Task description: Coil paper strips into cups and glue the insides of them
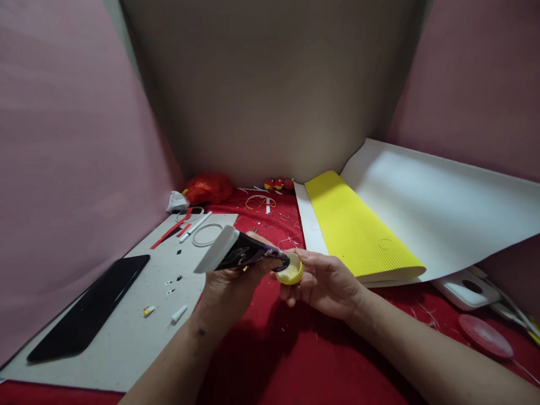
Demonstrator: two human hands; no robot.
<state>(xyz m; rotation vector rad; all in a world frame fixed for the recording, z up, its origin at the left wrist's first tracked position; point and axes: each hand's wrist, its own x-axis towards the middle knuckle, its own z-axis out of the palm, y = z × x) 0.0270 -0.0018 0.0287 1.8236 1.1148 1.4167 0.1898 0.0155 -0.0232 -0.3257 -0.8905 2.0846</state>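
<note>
My left hand [234, 289] is closed around a dark glue tube [248, 251] with a wide white end. The tube tilts down to the right, its tip at the mouth of a small yellow ribbed cup [291, 271]. Fingers of my right hand [327, 281] pinch that cup by its side, its opening turned toward the tube. Both hands are raised above the red cloth [261, 354]. Part of the cup's far side is hidden by the tube's tip and my fingers.
A grey board [118, 349] at left carries a black phone-like slab [90, 309], a white nozzle cap [179, 315] and paper scraps. Yellow corrugated paper [358, 230] and a white sheet [442, 208] lie right. Small red-and-yellow balls [279, 184] and a red bag [208, 188] sit behind.
</note>
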